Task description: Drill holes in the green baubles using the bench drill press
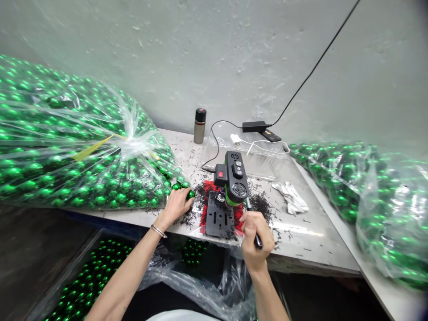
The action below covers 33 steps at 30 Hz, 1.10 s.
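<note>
My left hand (178,204) rests at the right end of a large clear bag (135,145) of shiny green balls. Its thumb and fingers are closed around a green ball (190,194), with others just behind it. My right hand (257,234) is wrapped round the black-tipped handle (258,242) of a small bench machine (236,178). That machine has a black head with round vents and a slotted black base plate (219,220). Under the plate lies a red mat (203,218). Small black bits (261,205) are strewn around it.
Behind the machine stand a bottle (199,126) and a power adapter (254,126) with cables. A white glove (291,197) lies on the right of the table. More bagged green balls (337,183) line the right side. Below the front edge, a container holds green balls (96,272).
</note>
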Tool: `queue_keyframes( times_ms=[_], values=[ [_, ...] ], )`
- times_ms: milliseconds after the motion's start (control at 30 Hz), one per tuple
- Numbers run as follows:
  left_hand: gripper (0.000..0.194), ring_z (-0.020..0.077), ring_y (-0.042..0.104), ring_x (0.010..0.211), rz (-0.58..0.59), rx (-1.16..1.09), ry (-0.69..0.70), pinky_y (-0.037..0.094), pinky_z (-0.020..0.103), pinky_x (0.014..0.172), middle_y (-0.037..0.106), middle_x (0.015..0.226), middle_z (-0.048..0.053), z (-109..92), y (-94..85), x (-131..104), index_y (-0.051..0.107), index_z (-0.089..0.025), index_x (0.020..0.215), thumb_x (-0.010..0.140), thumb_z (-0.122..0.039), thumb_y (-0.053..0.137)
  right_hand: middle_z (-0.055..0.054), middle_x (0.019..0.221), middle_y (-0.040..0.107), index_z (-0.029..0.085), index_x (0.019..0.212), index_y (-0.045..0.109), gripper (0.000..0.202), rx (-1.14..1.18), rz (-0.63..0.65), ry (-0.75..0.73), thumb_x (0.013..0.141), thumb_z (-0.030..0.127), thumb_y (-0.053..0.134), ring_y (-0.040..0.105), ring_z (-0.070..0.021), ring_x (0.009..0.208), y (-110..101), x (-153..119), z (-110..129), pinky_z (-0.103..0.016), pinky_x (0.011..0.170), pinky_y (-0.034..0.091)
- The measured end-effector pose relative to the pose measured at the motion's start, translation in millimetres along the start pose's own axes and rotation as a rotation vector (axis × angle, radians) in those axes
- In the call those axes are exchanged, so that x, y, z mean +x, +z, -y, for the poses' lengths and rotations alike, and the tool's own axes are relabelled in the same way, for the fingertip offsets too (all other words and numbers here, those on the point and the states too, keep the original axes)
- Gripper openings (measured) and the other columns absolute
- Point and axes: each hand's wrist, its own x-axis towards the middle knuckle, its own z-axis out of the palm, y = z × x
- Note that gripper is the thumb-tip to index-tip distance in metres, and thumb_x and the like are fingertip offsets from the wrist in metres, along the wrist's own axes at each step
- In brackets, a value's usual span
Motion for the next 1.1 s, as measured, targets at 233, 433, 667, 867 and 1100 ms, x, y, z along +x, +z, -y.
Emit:
queue_keyframes(
  times_ms=[233,433,667,867,1100],
  values=[
    [0.037,0.0154,0.068,0.072,-0.006,-1.154,-0.501,0.053,0.025,0.062,0.068,0.088,0.003,-18,-3.5,-8,0.060,-0.018,0.112,0.081,-0.035,0.071,0.000,0.069,0.057,0.020,0.075,0.052,0.023,0.002,0.012,0.014,0.091,0.005,0.045,0.057,-0.0132,0.066,0,-3,-1,-0.028,0.060,0.044],
    [0.025,0.0062,0.065,0.062,0.111,-1.734,-0.801,0.054,0.012,0.053,0.070,0.087,0.003,-39,-1.5,-42,0.067,-0.016,0.109,0.084,-0.014,0.068,0.000,0.068,0.057,0.021,0.071,0.052,0.026,0.004,0.006,0.015,0.090,0.004,0.045,0.059,-0.0137,0.068,-1,-4,-2,-0.028,0.061,0.044],
    [0.029,0.0150,0.073,0.091,0.155,-1.743,-0.731,0.060,0.026,0.086,0.074,0.102,0.008,-66,25.9,-55,0.065,-0.016,0.116,0.089,-0.026,0.067,0.001,0.066,0.056,0.021,0.071,0.052,0.026,-0.009,0.031,0.021,0.090,0.005,0.045,0.058,-0.0131,0.066,-3,-5,-1,-0.027,0.060,0.045],
    [0.039,0.0204,0.070,0.093,0.001,-1.203,-0.503,0.058,0.034,0.084,0.074,0.107,0.008,-79,54.7,-50,0.069,-0.019,0.115,0.081,-0.037,0.074,0.001,0.066,0.057,0.021,0.072,0.052,0.025,0.002,0.027,0.010,0.089,0.004,0.045,0.058,-0.0135,0.066,-2,-9,-4,-0.028,0.060,0.046],
    [0.032,0.0244,0.065,0.090,-0.136,-0.500,-0.103,0.052,0.040,0.085,0.072,0.094,0.007,-80,69.1,-53,0.071,-0.023,0.116,0.087,-0.037,0.067,0.000,0.069,0.058,0.021,0.075,0.052,0.022,-0.012,0.072,-0.001,0.088,0.003,0.047,0.058,-0.0124,0.066,-5,-8,-3,-0.026,0.060,0.046]
  ],
)
